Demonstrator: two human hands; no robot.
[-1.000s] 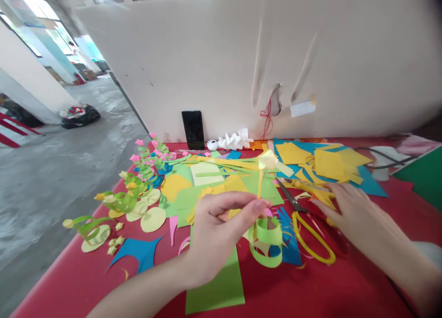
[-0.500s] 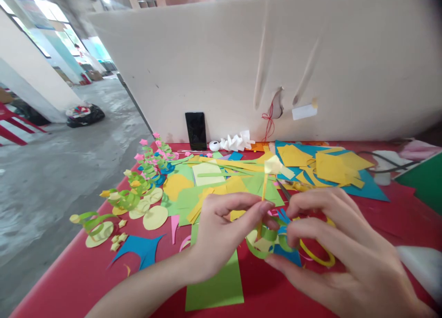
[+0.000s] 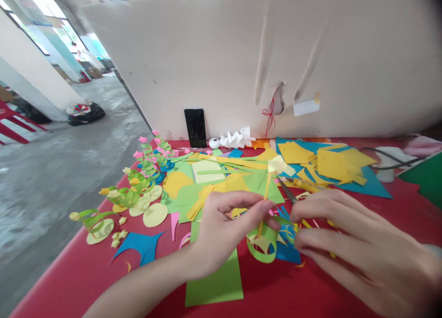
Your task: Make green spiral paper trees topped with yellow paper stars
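Note:
My left hand (image 3: pixel 226 226) pinches a thin yellow paper stem (image 3: pixel 266 192) that stands upright, topped by a pale yellow folded star (image 3: pixel 276 164). A green paper spiral (image 3: pixel 263 251) hangs from the stem's lower part, just above the red table (image 3: pixel 72 281). My right hand (image 3: pixel 348 237) has come in from the right, its thumb and forefinger pinched on the spiral's upper end beside my left fingertips. Yellow-handled scissors (image 3: pixel 301 185) lie partly hidden behind my right hand.
Cut paper in green, yellow and blue covers the table's middle and back. Finished green spirals with stars (image 3: pixel 131 193) stand along the left edge on pale discs. A black phone (image 3: pixel 195 127) leans on the beige board. A green strip (image 3: pixel 216 281) lies under my left wrist.
My right hand left the scissors at the right, came to the spiral and pinched it. My left hand kept holding the stem, which tilted slightly.

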